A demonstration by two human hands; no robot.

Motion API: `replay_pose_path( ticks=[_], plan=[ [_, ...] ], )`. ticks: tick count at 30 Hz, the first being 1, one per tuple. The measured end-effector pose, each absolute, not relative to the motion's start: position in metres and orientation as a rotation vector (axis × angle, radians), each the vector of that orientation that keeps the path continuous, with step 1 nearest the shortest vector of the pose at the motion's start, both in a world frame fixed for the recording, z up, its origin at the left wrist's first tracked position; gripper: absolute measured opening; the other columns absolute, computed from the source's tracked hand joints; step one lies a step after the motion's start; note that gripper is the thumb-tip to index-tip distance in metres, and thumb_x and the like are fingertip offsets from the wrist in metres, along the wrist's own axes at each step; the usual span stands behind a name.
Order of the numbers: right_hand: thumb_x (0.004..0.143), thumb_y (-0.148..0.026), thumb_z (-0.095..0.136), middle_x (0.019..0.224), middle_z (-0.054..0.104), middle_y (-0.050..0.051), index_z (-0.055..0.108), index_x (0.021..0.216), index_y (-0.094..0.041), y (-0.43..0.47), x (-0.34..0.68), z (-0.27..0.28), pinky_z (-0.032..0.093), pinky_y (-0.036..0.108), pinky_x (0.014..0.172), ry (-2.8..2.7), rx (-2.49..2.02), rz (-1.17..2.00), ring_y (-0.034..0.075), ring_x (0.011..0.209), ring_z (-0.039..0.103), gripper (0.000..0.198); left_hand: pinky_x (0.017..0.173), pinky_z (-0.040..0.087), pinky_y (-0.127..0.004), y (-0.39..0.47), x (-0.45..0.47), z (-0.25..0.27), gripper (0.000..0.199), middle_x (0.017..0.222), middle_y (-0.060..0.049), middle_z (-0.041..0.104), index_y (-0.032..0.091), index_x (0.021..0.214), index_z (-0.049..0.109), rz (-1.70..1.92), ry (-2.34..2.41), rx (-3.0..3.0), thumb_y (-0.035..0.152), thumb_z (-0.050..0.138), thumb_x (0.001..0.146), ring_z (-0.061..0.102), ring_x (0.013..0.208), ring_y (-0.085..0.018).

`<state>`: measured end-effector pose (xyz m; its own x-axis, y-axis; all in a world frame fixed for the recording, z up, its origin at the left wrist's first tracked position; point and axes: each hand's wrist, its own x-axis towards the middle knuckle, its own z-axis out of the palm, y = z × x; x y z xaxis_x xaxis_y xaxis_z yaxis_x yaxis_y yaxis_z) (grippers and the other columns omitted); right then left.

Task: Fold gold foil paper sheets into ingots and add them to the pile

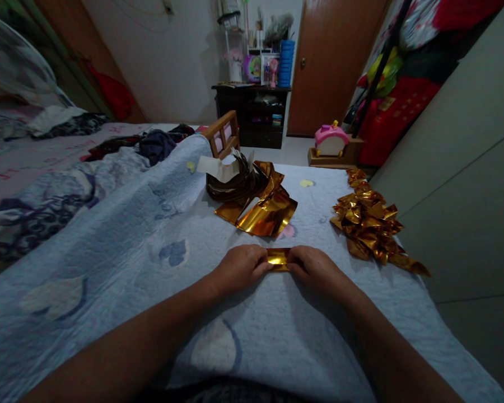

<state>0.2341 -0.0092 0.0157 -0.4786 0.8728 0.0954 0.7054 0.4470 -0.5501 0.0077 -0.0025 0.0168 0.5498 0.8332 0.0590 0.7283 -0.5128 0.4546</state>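
Note:
Between my two hands is a folded strip of shiny gold foil paper [278, 259], low over the bed cover. My left hand [244, 267] pinches its left end, thumb toward me. At the right end, my right hand [313, 265] grips it the same way, fingers closed. Just beyond my hands lies a curled stack of foil sheets [237, 184], dark and pale at the edges, with loose gold sheets [271, 211] spread at its right. A heap of folded gold foil pieces [367, 218] rests on the right side of the bed.
The blue quilted cover [151, 302] with heart shapes spreads under everything. Rumpled clothes [157, 144] lie to the left. A wooden rail [224, 134] stands behind the stack. A pale cabinet [466, 196] borders the right side; a pink toy [331, 140] sits past the far edge.

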Motion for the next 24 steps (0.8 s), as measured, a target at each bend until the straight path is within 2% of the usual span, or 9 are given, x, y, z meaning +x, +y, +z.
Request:
replay_pose_path(
  ticks=[9, 15, 20, 24],
  plan=[
    [0.086, -0.010, 0.058, 0.077, 0.068, 0.005, 0.063, 0.079, -0.019, -0.009, 0.233, 0.016, 0.041, 0.029, 0.063, -2.363, -1.384, 0.661, 0.019, 0.070, 0.060, 0.013, 0.059, 0.039, -0.026, -0.003, 0.006, 0.019, 0.016, 0.075, -0.004, 0.069, 0.017, 0.082, 0.068, 0.394, 1.208, 2.473, 0.024, 0.059, 0.092, 0.063, 0.067, -0.018],
    [0.089, -0.012, 0.055, 0.078, 0.064, 0.005, 0.062, 0.078, -0.019, -0.010, 0.233, 0.017, 0.039, 0.028, 0.066, -2.412, -1.372, 0.632, 0.018, 0.072, 0.057, 0.015, 0.066, 0.044, -0.029, -0.004, 0.010, 0.024, 0.017, 0.080, -0.006, 0.071, 0.017, 0.083, 0.070, 0.263, 1.251, 2.418, 0.024, 0.058, 0.093, 0.065, 0.076, -0.022],
    [0.091, -0.013, 0.053, 0.082, 0.063, 0.006, 0.063, 0.080, -0.017, -0.011, 0.229, 0.018, 0.039, 0.029, 0.070, -2.446, -1.480, 0.632, 0.018, 0.077, 0.056, 0.016, 0.074, 0.046, -0.031, -0.007, 0.015, 0.033, 0.021, 0.092, -0.008, 0.073, 0.016, 0.092, 0.071, 0.080, 1.358, 2.387, 0.027, 0.054, 0.096, 0.067, 0.087, -0.024],
    [0.091, -0.014, 0.054, 0.084, 0.064, 0.007, 0.065, 0.082, -0.017, -0.012, 0.227, 0.019, 0.039, 0.029, 0.071, -2.453, -1.524, 0.586, 0.019, 0.079, 0.057, 0.015, 0.075, 0.047, -0.032, -0.009, 0.017, 0.034, 0.024, 0.095, -0.009, 0.073, 0.016, 0.094, 0.071, 0.039, 1.413, 2.390, 0.030, 0.051, 0.098, 0.067, 0.087, -0.024]
  ],
)
